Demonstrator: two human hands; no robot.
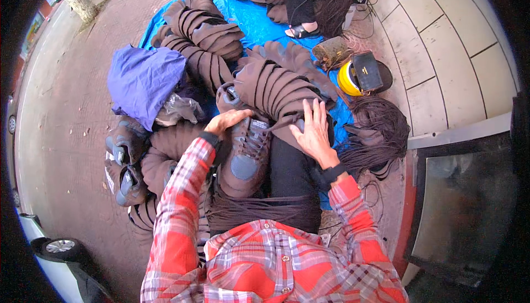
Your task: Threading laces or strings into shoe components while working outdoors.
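Observation:
A brown laced shoe upper (243, 157) with a grey-blue toe patch lies on my lap, its toe toward me. My left hand (229, 121) grips its collar, beside the tongue; the thumb is hidden. My right hand (313, 132) rests with fingers spread on the near end of a long stack of nested brown uppers (276, 90). Another upper (229, 96) with a grey-blue part shows just beyond my left hand. Across my thighs lies a bunch of dark brown laces (270, 209).
More stacked uppers (204, 32) lie on a blue tarp (265, 27). Finished-looking laced shoes (130, 159) and a purple cloth (146, 82) are at left. At right sit a lace heap (378, 132), a black purse (367, 71) and a yellow container (348, 79). Another person's sandaled foot (302, 31) is ahead.

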